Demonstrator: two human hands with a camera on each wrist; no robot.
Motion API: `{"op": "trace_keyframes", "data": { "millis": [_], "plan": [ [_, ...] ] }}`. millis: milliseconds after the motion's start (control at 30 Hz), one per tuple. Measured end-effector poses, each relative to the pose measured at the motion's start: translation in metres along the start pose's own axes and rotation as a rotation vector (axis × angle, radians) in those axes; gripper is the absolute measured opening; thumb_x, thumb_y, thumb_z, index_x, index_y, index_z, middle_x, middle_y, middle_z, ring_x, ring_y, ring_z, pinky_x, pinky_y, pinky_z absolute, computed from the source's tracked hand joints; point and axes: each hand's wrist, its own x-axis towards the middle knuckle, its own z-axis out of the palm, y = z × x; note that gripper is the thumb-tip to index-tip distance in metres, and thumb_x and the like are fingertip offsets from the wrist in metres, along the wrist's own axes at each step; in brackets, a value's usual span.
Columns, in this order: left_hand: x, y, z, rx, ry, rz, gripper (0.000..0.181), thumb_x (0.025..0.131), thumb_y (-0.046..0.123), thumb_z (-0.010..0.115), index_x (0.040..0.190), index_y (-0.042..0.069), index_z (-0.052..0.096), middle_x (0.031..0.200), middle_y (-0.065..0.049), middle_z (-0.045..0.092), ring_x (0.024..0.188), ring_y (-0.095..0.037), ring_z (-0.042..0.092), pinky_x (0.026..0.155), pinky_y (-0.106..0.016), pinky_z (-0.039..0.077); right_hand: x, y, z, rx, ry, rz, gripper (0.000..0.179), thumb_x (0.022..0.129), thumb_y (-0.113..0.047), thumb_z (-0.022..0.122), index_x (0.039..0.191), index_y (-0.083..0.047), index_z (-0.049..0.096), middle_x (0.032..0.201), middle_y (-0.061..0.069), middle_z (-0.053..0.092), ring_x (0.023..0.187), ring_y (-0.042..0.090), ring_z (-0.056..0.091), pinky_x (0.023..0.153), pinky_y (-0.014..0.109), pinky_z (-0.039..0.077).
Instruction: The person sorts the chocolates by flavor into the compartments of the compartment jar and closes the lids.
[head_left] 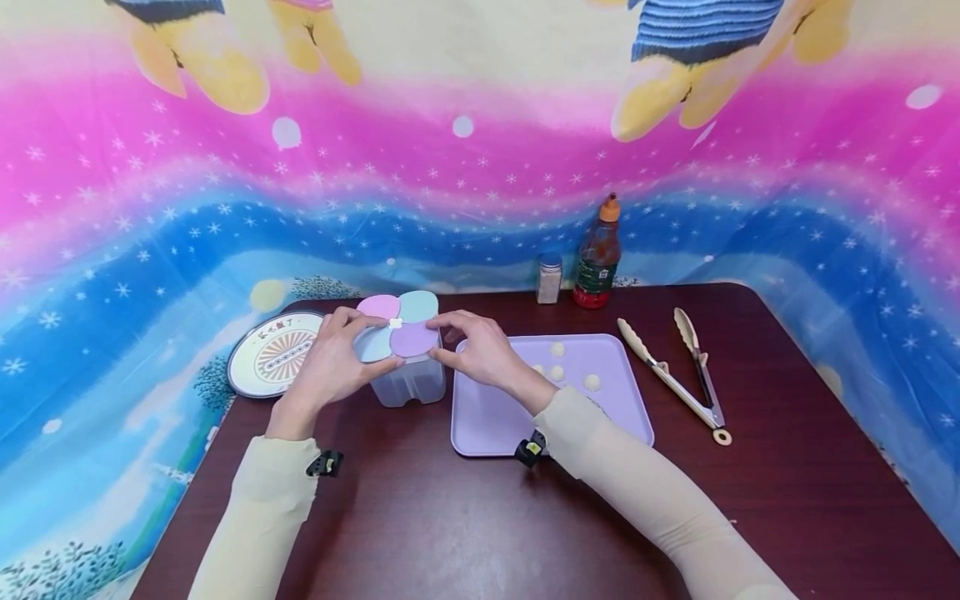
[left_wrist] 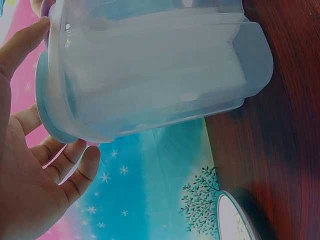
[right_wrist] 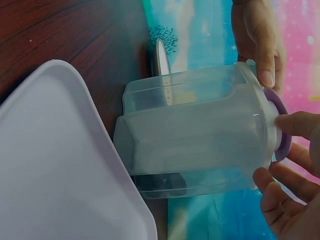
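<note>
A translucent plastic storage container (head_left: pixel 408 388) stands upright on the table, left of the tray. Its lid (head_left: pixel 414 339) has pink, mint, pale blue and purple petal-shaped flaps around a small white centre. From the left, my left hand (head_left: pixel 335 357) holds the lid's edge between thumb and fingers. My right hand (head_left: pixel 483 352) grips the opposite side at the purple flap (right_wrist: pixel 284 125), thumb and fingers on its rim. In the left wrist view, the clear container wall (left_wrist: pixel 155 65) shows no contents, and the left fingers curl beside the mint flap (left_wrist: pixel 46 102).
Right of the container, a lilac tray (head_left: pixel 487 433) bears several small pale round pieces (head_left: pixel 592 382). A patterned plate (head_left: pixel 255 358) lies at the left edge. Behind stand a shaker jar (head_left: pixel 549 283) and a red sauce bottle (head_left: pixel 597 258). Tongs (head_left: pixel 675 387) lie spread at right.
</note>
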Motion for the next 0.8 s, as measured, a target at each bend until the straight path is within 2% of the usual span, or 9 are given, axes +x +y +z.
{"op": "trace_keyframes", "data": {
  "millis": [167, 433, 633, 800],
  "plan": [
    [0.000, 0.001, 0.001, 0.013, 0.006, -0.008, 0.069, 0.076, 0.056, 0.080, 0.131, 0.018, 0.063, 0.127, -0.014, 0.050, 0.115, -0.031, 0.043, 0.092, -0.051, 0.044, 0.000, -0.002, 0.000, 0.019, 0.009, 0.018, 0.041, 0.089, -0.034, 0.074, 0.128, -0.023, 0.066, 0.110, 0.005, 0.070, 0.094, 0.014, 0.067, 0.077, 0.030, 0.056],
    [0.002, 0.002, 0.001, 0.013, -0.002, -0.031, 0.063, 0.085, 0.061, 0.069, 0.130, 0.018, 0.064, 0.127, -0.014, 0.050, 0.115, -0.031, 0.044, 0.095, -0.051, 0.043, -0.002, -0.006, -0.004, 0.014, 0.032, 0.046, 0.041, 0.090, -0.034, 0.074, 0.129, -0.024, 0.065, 0.112, -0.002, 0.070, 0.094, 0.011, 0.067, 0.076, 0.028, 0.056],
    [0.003, 0.002, 0.000, -0.030, -0.018, -0.071, 0.063, 0.092, 0.066, 0.055, 0.131, 0.017, 0.064, 0.130, -0.014, 0.049, 0.121, -0.032, 0.043, 0.103, -0.055, 0.040, -0.005, -0.005, -0.011, 0.007, 0.064, 0.039, 0.043, 0.089, -0.034, 0.075, 0.129, -0.023, 0.065, 0.118, -0.005, 0.070, 0.095, 0.012, 0.068, 0.080, 0.033, 0.057],
    [0.004, -0.001, -0.001, -0.071, 0.001, -0.068, 0.061, 0.099, 0.062, 0.045, 0.129, 0.013, 0.065, 0.130, -0.015, 0.051, 0.122, -0.034, 0.045, 0.105, -0.056, 0.038, -0.008, -0.001, -0.017, 0.015, 0.085, 0.030, 0.043, 0.089, -0.034, 0.076, 0.129, -0.022, 0.065, 0.121, -0.001, 0.070, 0.095, 0.014, 0.069, 0.085, 0.041, 0.057]
  ]
}}
